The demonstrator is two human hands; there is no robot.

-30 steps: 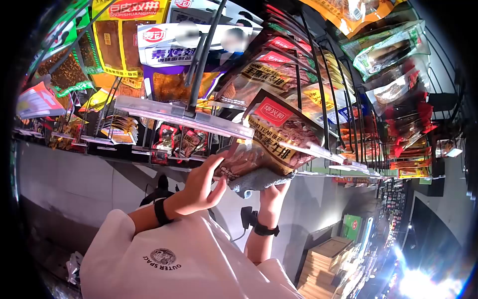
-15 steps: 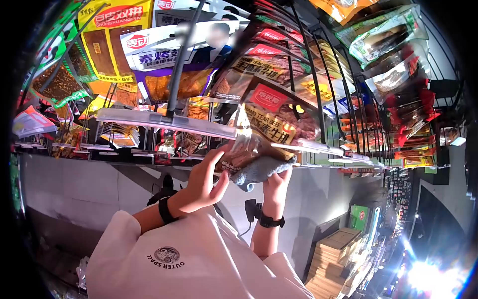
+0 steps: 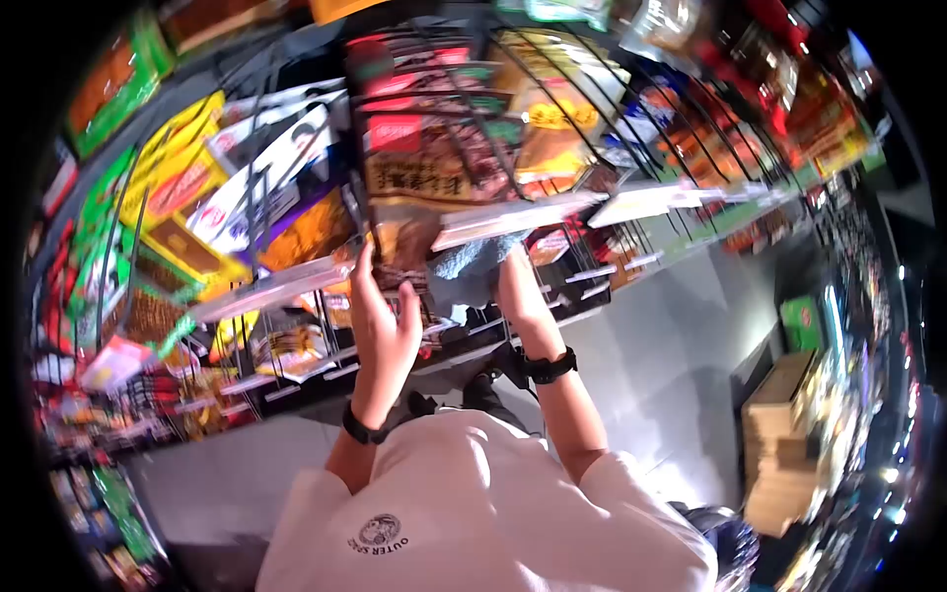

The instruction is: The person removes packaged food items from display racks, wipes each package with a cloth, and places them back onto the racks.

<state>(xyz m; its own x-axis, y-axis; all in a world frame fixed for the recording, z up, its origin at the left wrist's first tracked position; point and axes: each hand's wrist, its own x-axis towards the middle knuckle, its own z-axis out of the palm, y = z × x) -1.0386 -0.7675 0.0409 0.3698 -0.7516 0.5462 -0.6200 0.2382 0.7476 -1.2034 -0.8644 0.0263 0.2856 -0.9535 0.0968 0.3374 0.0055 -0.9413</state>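
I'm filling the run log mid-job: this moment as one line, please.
Left hand: at flat brown plastic packet, grip unclear | Right hand: holding fuzzy blue-grey cloth | Cloth: right of packet

On your left, yellow packets (image 3: 178, 197) with red labels lean in a row, white-and-purple packets (image 3: 274, 178) just to their right. Farther right are yellow-and-orange packets (image 3: 557, 123). At your far right, a stack of brown boxes (image 3: 779, 444) stands on the grey floor (image 3: 681, 286), a green box (image 3: 802, 324) near it.
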